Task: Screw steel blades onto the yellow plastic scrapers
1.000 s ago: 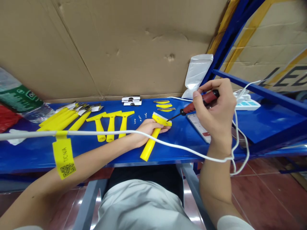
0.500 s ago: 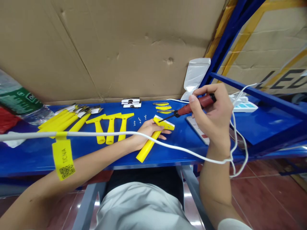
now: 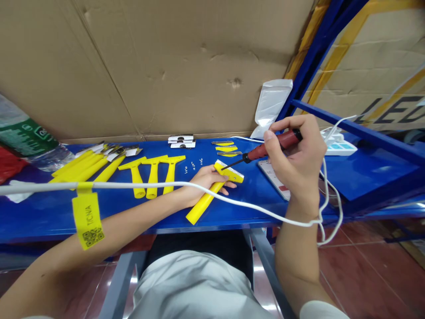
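My left hand (image 3: 206, 180) is closed around a yellow scraper (image 3: 200, 208) near its head, where a metal blade edge and a small screw show. The scraper's handle slants down toward the table's front edge. In my right hand (image 3: 300, 161) is a screwdriver (image 3: 257, 153) with a dark red handle; its tip meets the left part of the scraper's head. Behind it lie a few yellow pieces (image 3: 227, 149) with metal edges. Left of my left hand, yellow T-shaped scraper bodies (image 3: 153, 177) stand in a row.
Several yellow scrapers (image 3: 86, 170) lie piled beside a bottle (image 3: 28, 133). Small white packs (image 3: 181, 141) sit near the cardboard. A phone (image 3: 274, 180) lies under my right hand, a power strip (image 3: 340, 148) further right. A white cable (image 3: 252, 206) with a yellow tag crosses in front of my arms.
The scraper's head has shifted slightly to the right and its handle end slightly left. My right hand and the screwdriver have moved a little right with it, the tip still at the head.
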A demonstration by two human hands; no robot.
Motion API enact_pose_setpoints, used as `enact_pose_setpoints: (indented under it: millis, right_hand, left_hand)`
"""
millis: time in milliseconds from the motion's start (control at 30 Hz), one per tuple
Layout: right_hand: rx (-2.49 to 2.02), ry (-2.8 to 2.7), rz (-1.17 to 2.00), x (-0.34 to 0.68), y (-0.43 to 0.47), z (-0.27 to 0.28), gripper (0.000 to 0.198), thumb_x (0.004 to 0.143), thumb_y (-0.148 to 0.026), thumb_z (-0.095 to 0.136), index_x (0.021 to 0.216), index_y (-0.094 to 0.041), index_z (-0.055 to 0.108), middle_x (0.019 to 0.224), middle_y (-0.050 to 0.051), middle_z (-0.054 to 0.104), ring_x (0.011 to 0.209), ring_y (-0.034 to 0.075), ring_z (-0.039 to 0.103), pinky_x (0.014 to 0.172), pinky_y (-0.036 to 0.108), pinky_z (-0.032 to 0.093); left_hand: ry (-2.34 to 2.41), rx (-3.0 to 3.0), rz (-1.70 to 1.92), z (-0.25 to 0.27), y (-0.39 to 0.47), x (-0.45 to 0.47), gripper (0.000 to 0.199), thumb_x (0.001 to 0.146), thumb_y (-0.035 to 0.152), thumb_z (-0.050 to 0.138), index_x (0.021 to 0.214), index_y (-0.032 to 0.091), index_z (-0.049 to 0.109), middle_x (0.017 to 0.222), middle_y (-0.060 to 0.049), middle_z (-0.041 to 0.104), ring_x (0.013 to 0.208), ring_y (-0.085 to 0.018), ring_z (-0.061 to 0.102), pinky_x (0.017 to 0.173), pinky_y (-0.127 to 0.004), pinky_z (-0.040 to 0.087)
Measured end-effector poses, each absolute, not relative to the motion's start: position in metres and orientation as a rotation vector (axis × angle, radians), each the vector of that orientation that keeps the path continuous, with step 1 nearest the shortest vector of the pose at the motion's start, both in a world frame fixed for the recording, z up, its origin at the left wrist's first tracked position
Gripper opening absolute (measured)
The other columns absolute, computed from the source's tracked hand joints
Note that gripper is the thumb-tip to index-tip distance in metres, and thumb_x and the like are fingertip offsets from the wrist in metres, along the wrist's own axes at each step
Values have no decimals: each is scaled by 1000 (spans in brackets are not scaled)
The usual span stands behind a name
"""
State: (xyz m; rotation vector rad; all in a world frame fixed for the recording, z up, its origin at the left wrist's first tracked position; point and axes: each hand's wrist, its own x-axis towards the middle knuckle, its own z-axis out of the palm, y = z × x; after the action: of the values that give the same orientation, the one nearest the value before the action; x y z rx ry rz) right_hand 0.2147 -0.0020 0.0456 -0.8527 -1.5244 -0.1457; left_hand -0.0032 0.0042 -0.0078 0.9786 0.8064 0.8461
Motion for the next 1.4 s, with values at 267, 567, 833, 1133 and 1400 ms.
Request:
enact_pose_setpoints:
  millis: [267,567,833,1133,1400]
  right_hand:
    - [-893,-1510,-178,213,-4,49,23,102,-48,74,101,-25,68,98,5,69,83,17,64,74,34,56]
    - [-863,-1508,-160,213,-3,48,19,101,-42,75,101,-25,66,95,2,68,75,15,59,74,34,53]
    - [-815,-1594,-71,215,-4,47,17,88,-26,72,104,-25,66,103,3,71,79,17,63,67,34,52]
    - [-880,-1596,-164,211,-3,48,20,102,-42,74,107,-25,64,103,4,69,81,15,61,66,32,51]
    - [-782,-1663,-104,209,-7,47,13,100,-31,71,108,-26,63,110,5,70,101,21,73,73,35,57]
  left_hand:
    - [815,982,839,-7,5,-3,16,96,-1,71,108,9,75,108,-18,86,88,-23,85,66,-27,67]
    - [826,968,832,-4,3,-3,16,96,0,71,109,8,75,111,-19,86,86,-23,84,66,-27,67]
    - [792,989,810,-11,6,-4,15,95,-2,69,104,8,77,101,-17,86,79,-21,83,67,-27,67]
    - [769,1052,811,-17,9,-5,16,92,5,82,106,9,77,109,-17,85,86,-23,84,67,-29,68]
    - [774,1055,810,-17,10,-4,10,94,2,77,101,10,77,104,-15,86,83,-22,83,66,-29,68]
